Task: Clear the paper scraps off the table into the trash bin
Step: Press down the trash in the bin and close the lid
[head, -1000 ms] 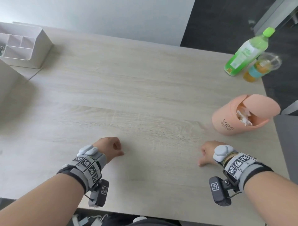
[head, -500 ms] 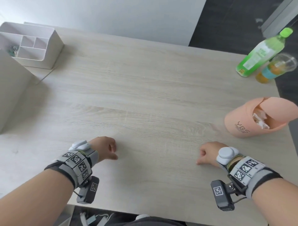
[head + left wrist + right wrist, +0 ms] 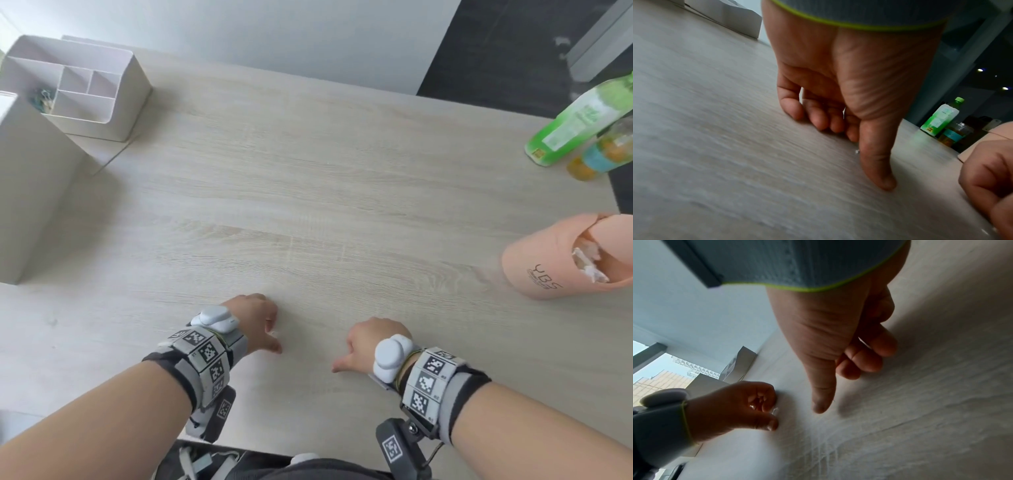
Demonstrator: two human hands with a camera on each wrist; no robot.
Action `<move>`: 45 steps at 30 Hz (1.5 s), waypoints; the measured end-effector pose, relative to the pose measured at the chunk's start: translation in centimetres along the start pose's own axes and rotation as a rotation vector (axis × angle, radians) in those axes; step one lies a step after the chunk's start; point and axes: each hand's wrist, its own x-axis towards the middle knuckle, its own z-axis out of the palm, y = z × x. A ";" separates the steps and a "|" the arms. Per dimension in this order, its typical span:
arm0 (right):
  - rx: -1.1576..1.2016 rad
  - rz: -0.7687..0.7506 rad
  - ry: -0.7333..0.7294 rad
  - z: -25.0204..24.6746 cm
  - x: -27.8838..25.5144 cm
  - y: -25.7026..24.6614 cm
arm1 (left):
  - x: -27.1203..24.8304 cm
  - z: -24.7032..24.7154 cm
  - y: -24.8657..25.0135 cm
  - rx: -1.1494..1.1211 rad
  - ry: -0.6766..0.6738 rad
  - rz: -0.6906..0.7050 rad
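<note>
The peach trash bin (image 3: pixel 555 260) lies tipped at the table's right edge, with white paper scraps (image 3: pixel 587 262) in its mouth. My left hand (image 3: pixel 255 322) rests on the table near the front edge, fingers curled under and thumb stretched out; the same shows in the left wrist view (image 3: pixel 838 129). A tiny white scrap (image 3: pixel 274 333) lies on the wood beside that thumb (image 3: pixel 857 151), between thumb and forefinger but not pinched (image 3: pixel 775 410). My right hand (image 3: pixel 356 346) sits close by to the right, fingers curled (image 3: pixel 838 369), thumb on the table, holding nothing.
A white desk organizer (image 3: pixel 78 89) and a tall white box (image 3: pixel 30 192) stand at the back left. A green bottle (image 3: pixel 579 123) and an orange drink bottle (image 3: pixel 603 154) stand at the back right. The table's front edge runs just under my wrists.
My right hand has slid left, so both hands now sit close together. The view has turned left, which puts the bin at the right border.
</note>
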 end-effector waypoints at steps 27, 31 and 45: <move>0.327 0.156 -0.016 0.5 -0.8 1.1 | 1.5 -4.3 0.6 0.108 -0.184 -0.075; 0.473 0.149 0.103 1.1 -2.8 3.8 | 0.6 -3.7 -0.5 -0.213 -0.022 -0.010; 0.945 0.019 0.407 0.9 -7.0 11.4 | 1.3 -8.7 7.0 -0.467 0.263 0.056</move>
